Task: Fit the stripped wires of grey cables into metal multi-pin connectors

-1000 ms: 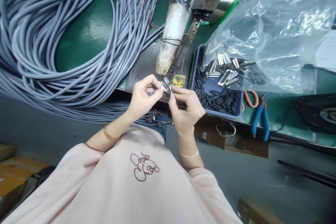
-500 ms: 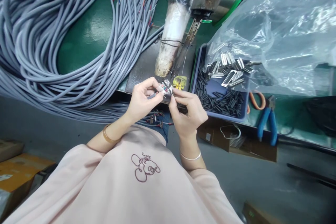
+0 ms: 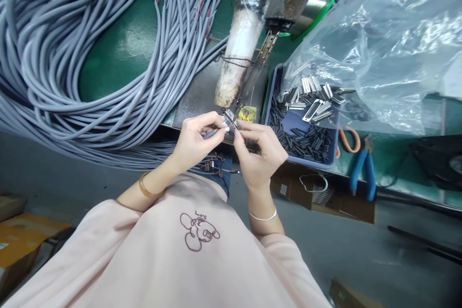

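Observation:
My left hand [image 3: 198,135] pinches the end of a grey cable [image 3: 210,133] whose small coloured wires meet a metal connector [image 3: 230,117]. From the other side, my right hand [image 3: 258,151] has thumb and forefinger closed on the connector's right end. The connector lies between my fingertips, just under the tip of a soldering iron [image 3: 247,84]. A white, scorched tube [image 3: 233,53] wrapped in plastic ends just above it. Behind the connector is a small yellow piece [image 3: 247,114] on the dark plate [image 3: 191,101].
Grey cables [image 3: 119,120] cover the left of the green table. A blue bin [image 3: 334,160] with black sleeves and metal connectors stands at right, partly under a clear plastic bag [image 3: 390,48]. Beside it lie blue-handled pliers [image 3: 363,168]; a solder spool [image 3: 319,2] is behind.
The view has shifted slightly. The connector between my hands has turned a little, and the iron's tip now meets or overlaps it. Both hands keep their pinch.

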Motion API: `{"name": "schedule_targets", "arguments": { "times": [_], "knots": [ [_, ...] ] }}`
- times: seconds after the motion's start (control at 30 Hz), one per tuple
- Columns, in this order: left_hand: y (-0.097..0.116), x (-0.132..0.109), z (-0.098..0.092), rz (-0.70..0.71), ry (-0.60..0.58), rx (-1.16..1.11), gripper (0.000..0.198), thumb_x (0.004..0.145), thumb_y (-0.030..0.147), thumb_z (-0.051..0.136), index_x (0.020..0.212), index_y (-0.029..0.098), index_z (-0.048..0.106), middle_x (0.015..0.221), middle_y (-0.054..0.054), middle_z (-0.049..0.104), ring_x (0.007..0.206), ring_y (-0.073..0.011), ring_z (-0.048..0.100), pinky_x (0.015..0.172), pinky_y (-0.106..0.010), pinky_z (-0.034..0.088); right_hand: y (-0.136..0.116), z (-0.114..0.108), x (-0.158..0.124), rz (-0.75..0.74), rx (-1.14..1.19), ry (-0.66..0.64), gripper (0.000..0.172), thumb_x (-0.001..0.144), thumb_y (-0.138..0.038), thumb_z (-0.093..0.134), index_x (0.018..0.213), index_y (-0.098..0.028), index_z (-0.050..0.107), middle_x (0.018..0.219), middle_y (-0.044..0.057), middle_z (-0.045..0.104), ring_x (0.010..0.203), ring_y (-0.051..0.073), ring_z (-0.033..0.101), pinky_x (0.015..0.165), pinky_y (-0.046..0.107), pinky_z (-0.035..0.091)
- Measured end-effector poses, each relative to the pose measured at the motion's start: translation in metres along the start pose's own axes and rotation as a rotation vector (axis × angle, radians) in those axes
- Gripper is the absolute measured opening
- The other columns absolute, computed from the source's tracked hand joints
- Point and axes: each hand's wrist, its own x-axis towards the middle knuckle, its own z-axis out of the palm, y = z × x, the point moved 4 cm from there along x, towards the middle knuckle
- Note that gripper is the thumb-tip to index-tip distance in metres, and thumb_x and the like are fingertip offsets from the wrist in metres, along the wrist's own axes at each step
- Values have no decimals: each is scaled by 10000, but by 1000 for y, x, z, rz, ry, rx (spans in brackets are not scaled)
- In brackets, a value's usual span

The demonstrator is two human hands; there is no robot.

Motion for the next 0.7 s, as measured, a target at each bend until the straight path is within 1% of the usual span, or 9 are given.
{"name": "schedule_targets", "arguments": {
  "times": [0.17, 0.37, 0.6, 0.7],
  "knots": [
    [3, 2, -2, 13, 2, 39, 100, 810, 196, 644, 722, 149, 644, 764, -12, 680, 583, -58, 504, 546, -184, 404, -2, 1, 5, -32, -20, 10, 136, 884, -116, 715, 850, -237, 664, 898, -10, 795, 849, 158, 775, 776, 310, 628],
    [9, 4, -3, -4, -6, 45, 109, 806, 199, 644, 707, 154, 626, 728, -5, 655, 558, -55, 471, 512, -183, 369, -6, -2, 6, -52, -56, 12, 140, 874, -109, 731, 879, -238, 678, 933, -5, 804, 862, 152, 779, 779, 293, 634],
    [4, 1, 0, -46, -56, 59, 118, 796, 167, 633, 683, 144, 609, 654, 20, 587, 517, -37, 385, 487, -186, 292, -3, -1, -1, -93, -99, -58, 149, 894, -104, 688, 849, -233, 627, 923, 14, 804, 845, 142, 781, 773, 254, 624],
    [3, -1, 0, -43, -56, 67, 103, 800, 155, 631, 698, 140, 629, 684, 5, 615, 532, -40, 415, 494, -181, 317, -3, -2, -2, -97, -99, -58, 143, 897, -106, 688, 861, -233, 633, 930, 10, 805, 849, 143, 783, 774, 252, 623]
  ]
}}
